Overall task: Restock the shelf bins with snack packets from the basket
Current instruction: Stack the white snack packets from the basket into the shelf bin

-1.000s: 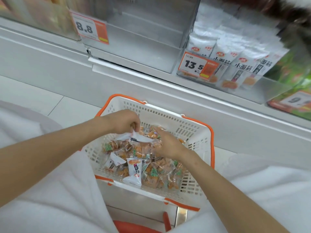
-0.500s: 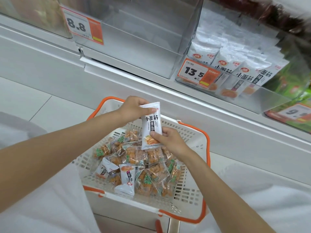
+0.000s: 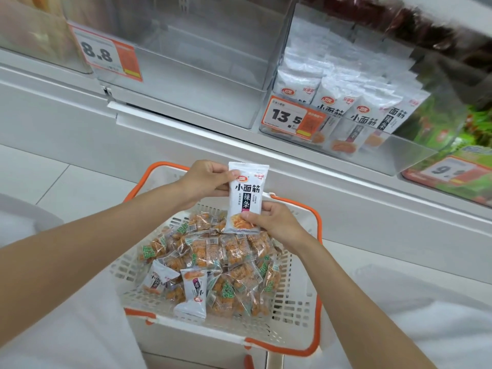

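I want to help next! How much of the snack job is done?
Done: the bin tagged 13.5 already has rows of white packets. In hand: the left hand and right hand hold one more white packet above the basket. Left: the bin tagged 8.8 looks empty, and a heap of orange packets plus two white ones lie in the basket.

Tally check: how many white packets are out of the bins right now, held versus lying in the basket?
White packet held by left hand and right hand: 1
White packets lying in the basket: 2
Total: 3
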The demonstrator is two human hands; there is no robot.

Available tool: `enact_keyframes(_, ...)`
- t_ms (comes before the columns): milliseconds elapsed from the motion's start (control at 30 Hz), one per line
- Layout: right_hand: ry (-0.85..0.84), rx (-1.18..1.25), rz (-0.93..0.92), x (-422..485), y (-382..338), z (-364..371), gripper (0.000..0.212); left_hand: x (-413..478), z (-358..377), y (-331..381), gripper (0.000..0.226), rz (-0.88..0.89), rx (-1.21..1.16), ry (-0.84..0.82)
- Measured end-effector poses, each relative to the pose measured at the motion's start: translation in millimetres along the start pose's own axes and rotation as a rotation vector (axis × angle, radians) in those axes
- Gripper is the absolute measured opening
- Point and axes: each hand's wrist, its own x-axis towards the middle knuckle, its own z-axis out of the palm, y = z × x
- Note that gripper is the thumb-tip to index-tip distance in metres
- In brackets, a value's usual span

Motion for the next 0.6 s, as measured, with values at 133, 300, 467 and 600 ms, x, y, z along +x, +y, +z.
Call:
enact_keyframes(133, 0.007, -0.073, -0.075, -12, -11, -13, 0.034, -10, 12, 16, 0.017, 0.077, 0.079, -0.029)
enact_keyframes(300, 0.215, -0.045, -0.198, -35, -32, -45, 0.017, -11, 51, 57, 0.011, 0.209, 0.097, -0.078)
enact_keyframes(467, 0.378, -0.141, -0.368, -71, -76, -105, 0.014, 0, 115, 118, 0.013, 0.378, 0.091, -0.112)
enact_keyframes(600, 0.610, -0.226, -0.566, -97, -123, -165, 0.020, 8, 168, 186, 0.013, 0.590, 0.198, -0.164)
